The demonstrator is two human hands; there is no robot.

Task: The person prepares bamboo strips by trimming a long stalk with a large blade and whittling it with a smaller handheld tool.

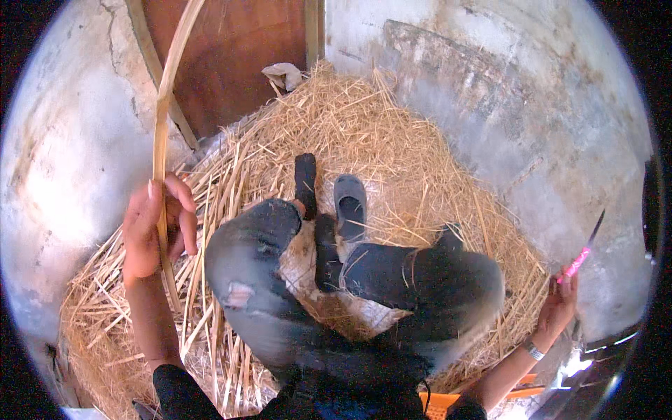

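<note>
My left hand (pixel 155 220), raised at the left, is closed round a long, pale, slightly curved bamboo strip (pixel 162 122). The strip stands nearly upright, its top running out of view and its lower end slanting down over the pile beside my leg. Out to the far right, my right hand (pixel 558 304) is closed round a knife (pixel 575 266) with a patterned pink handle. Its thin dark blade points up and away, close to the wall and well apart from the strip. My bent legs (pixel 259 280) lie between the two hands.
Loose strips (pixel 203 294) lie piled at the left, and fine shavings (pixel 392 133) spread across the floor. A grey shoe (pixel 350 199) shows before my legs. A brown door panel (pixel 231 63) and stained walls (pixel 504 91) close in the corner. An orange crate (pixel 441 404) is low at the right.
</note>
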